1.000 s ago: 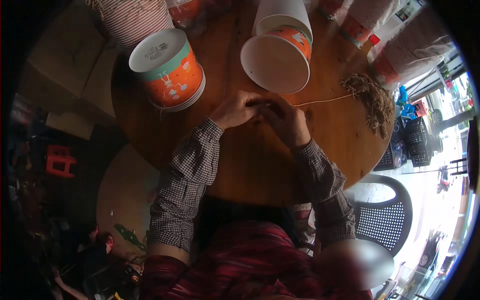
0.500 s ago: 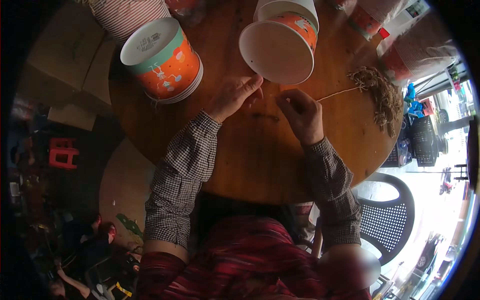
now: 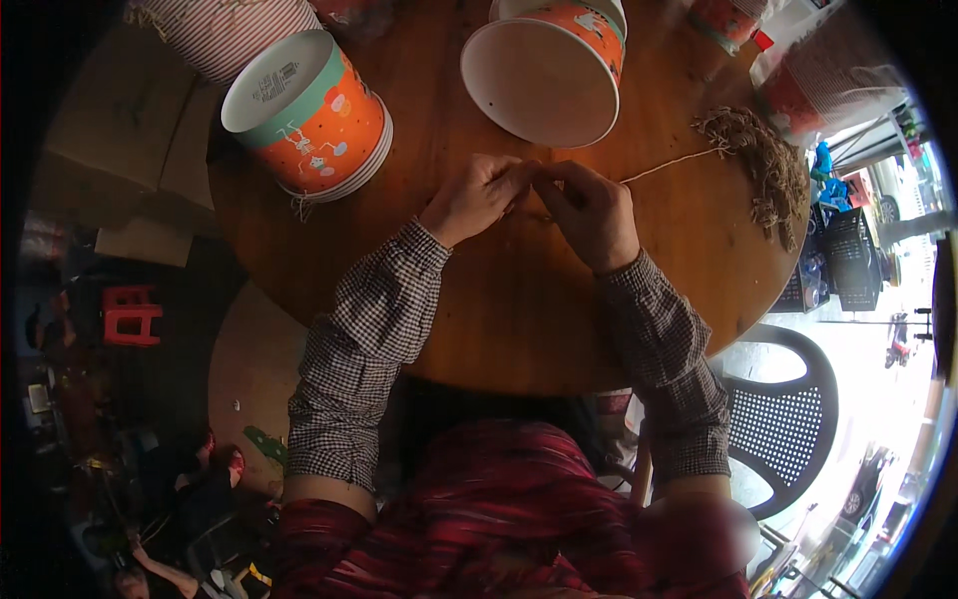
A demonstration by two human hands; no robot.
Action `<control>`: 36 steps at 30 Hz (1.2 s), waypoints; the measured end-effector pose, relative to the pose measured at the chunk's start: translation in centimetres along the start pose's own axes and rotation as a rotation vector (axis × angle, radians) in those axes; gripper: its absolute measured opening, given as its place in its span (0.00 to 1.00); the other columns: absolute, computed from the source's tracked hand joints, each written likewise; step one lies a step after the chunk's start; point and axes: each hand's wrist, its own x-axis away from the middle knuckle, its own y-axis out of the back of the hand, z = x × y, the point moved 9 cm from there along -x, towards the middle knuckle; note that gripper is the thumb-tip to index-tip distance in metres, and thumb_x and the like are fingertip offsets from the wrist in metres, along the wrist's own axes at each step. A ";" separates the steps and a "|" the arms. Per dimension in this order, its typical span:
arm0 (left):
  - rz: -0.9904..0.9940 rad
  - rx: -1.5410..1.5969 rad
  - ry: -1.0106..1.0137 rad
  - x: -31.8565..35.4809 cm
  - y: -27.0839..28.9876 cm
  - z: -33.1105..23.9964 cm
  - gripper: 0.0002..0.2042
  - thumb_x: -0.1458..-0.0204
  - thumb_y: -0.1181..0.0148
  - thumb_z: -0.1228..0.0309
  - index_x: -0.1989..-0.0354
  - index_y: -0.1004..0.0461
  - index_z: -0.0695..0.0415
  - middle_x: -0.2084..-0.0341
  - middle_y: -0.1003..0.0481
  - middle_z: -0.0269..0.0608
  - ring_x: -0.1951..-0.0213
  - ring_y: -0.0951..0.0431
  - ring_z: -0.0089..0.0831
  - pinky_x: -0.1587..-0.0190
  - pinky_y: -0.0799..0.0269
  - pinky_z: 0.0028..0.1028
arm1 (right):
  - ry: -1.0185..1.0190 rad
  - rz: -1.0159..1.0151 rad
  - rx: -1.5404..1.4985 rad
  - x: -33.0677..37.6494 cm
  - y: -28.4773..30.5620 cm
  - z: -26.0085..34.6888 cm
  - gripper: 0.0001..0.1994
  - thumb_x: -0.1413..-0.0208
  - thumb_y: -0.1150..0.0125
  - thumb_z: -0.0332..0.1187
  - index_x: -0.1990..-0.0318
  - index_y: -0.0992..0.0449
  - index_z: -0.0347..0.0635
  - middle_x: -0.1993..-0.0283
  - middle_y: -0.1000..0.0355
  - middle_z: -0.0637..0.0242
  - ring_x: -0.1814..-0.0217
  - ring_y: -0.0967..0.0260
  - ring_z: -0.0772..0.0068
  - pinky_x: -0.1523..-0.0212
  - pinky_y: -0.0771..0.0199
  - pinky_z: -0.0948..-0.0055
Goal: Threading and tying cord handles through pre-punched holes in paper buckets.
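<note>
My left hand (image 3: pixel 479 200) and my right hand (image 3: pixel 596 215) meet fingertip to fingertip above the round wooden table. The right hand is closed on a thin tan string (image 3: pixel 674 165), which runs to a tangled bundle of string (image 3: pixel 763 175) at the table's right. My left hand's thumb and fingers are pinched together; what lies between them is hidden. Just beyond the hands, an orange and white paper bucket (image 3: pixel 544 85) lies on its side, mouth toward me. To the left, a stack of orange and green paper buckets (image 3: pixel 319 130) stands upside down.
A taller stack of striped-looking buckets (image 3: pixel 225 35) is at the far left. Plastic-wrapped bucket stacks (image 3: pixel 833 85) stand at the far right. Cardboard boxes (image 3: pixel 110 130) lie left of the table (image 3: pixel 499 329). A dark chair (image 3: pixel 778 419) is at the right, a red stool (image 3: pixel 132 314) at the left.
My hands have come together from a small gap, the left one moving right until the fingertips meet. The buckets appear slightly shifted up and left in view.
</note>
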 end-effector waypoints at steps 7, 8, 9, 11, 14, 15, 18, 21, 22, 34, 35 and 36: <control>-0.031 -0.013 0.021 0.0 0.4 0.4 0.15 0.40 0.52 0.60 0.70 0.29 0.60 0.82 0.34 0.27 0.77 0.37 0.14 0.75 0.38 0.19 | -0.025 0.007 0.003 0.1 -0.2 -0.5 0.06 0.50 0.38 0.29 0.65 0.23 0.40 0.83 0.33 0.70 0.82 0.39 0.87 0.79 0.36 0.81; -0.042 -0.024 0.002 0.0 0.5 0.2 0.13 0.40 0.52 0.62 0.70 0.30 0.60 0.81 0.34 0.28 0.77 0.37 0.14 0.74 0.38 0.19 | -0.025 0.001 0.002 0.0 -0.2 -0.4 0.06 0.50 0.38 0.29 0.65 0.23 0.40 0.83 0.34 0.71 0.82 0.39 0.87 0.79 0.36 0.81; -0.052 -0.035 -0.016 0.0 0.6 0.0 0.12 0.40 0.52 0.65 0.70 0.31 0.60 0.81 0.35 0.28 0.77 0.37 0.14 0.73 0.37 0.19 | -0.025 0.001 0.001 -0.1 0.0 -0.2 0.06 0.50 0.38 0.29 0.65 0.23 0.40 0.83 0.34 0.71 0.82 0.39 0.87 0.79 0.36 0.81; -0.069 -0.041 -0.040 0.0 0.7 0.0 0.10 0.41 0.52 0.66 0.70 0.31 0.60 0.80 0.35 0.28 0.76 0.36 0.15 0.72 0.37 0.20 | -0.124 0.104 0.023 -0.1 -0.5 -0.5 0.09 0.49 0.39 0.31 0.63 0.25 0.37 0.72 0.24 0.61 0.74 0.25 0.73 0.72 0.27 0.75; -0.076 -0.052 -0.070 0.0 0.8 0.1 0.08 0.41 0.52 0.69 0.68 0.31 0.60 0.77 0.33 0.29 0.73 0.35 0.15 0.69 0.36 0.20 | -0.105 0.089 -0.016 -0.1 -0.2 -0.2 0.08 0.49 0.40 0.31 0.63 0.25 0.38 0.73 0.24 0.62 0.74 0.26 0.74 0.72 0.27 0.75; -0.067 -0.058 -0.075 0.0 0.8 0.1 0.06 0.41 0.52 0.71 0.66 0.31 0.59 0.75 0.32 0.29 0.71 0.34 0.15 0.67 0.36 0.19 | -0.105 0.088 -0.015 -0.1 -0.2 -0.2 0.08 0.49 0.40 0.31 0.63 0.25 0.38 0.73 0.24 0.62 0.74 0.26 0.74 0.72 0.27 0.75; -0.077 -0.070 -0.091 0.0 0.6 -0.1 0.05 0.41 0.51 0.72 0.66 0.31 0.60 0.74 0.32 0.30 0.70 0.32 0.16 0.65 0.34 0.20 | -0.128 0.094 -0.002 -0.1 -0.2 -0.6 0.08 0.49 0.40 0.31 0.63 0.25 0.38 0.73 0.24 0.62 0.74 0.26 0.73 0.73 0.27 0.75; -0.071 -0.051 -0.086 -0.1 0.5 0.1 0.05 0.42 0.50 0.72 0.65 0.31 0.60 0.74 0.31 0.31 0.69 0.31 0.17 0.63 0.32 0.20 | -0.103 0.073 0.034 -0.2 -0.1 -0.8 0.08 0.49 0.40 0.31 0.63 0.25 0.38 0.72 0.24 0.61 0.74 0.25 0.72 0.72 0.27 0.75; -0.070 -0.051 -0.087 -0.2 0.5 0.2 0.05 0.42 0.50 0.72 0.65 0.31 0.60 0.74 0.31 0.31 0.69 0.31 0.17 0.63 0.32 0.20 | -0.107 0.076 0.043 -0.2 -0.1 -0.8 0.08 0.49 0.40 0.32 0.63 0.25 0.38 0.72 0.24 0.60 0.74 0.25 0.71 0.72 0.27 0.74; -0.096 -0.048 -0.137 -0.4 0.7 -0.1 0.06 0.43 0.47 0.70 0.64 0.30 0.61 0.72 0.30 0.32 0.69 0.29 0.18 0.64 0.31 0.21 | -0.118 0.015 0.050 -0.2 0.6 -1.3 0.08 0.49 0.40 0.32 0.64 0.24 0.37 0.75 0.26 0.60 0.78 0.29 0.72 0.74 0.30 0.74; -0.094 0.051 -0.121 -0.5 0.9 0.1 0.08 0.43 0.47 0.68 0.65 0.30 0.61 0.72 0.30 0.32 0.70 0.29 0.19 0.64 0.31 0.21 | -0.132 0.000 0.012 -0.2 0.7 -1.5 0.08 0.48 0.40 0.32 0.64 0.24 0.37 0.75 0.26 0.60 0.78 0.30 0.72 0.75 0.30 0.75; -0.092 0.151 -0.106 -0.5 1.1 0.3 0.09 0.42 0.48 0.66 0.65 0.30 0.60 0.72 0.30 0.32 0.70 0.29 0.19 0.64 0.32 0.20 | -0.133 0.000 0.011 -0.2 0.8 -1.5 0.08 0.48 0.40 0.32 0.64 0.24 0.37 0.75 0.26 0.60 0.78 0.30 0.72 0.75 0.30 0.75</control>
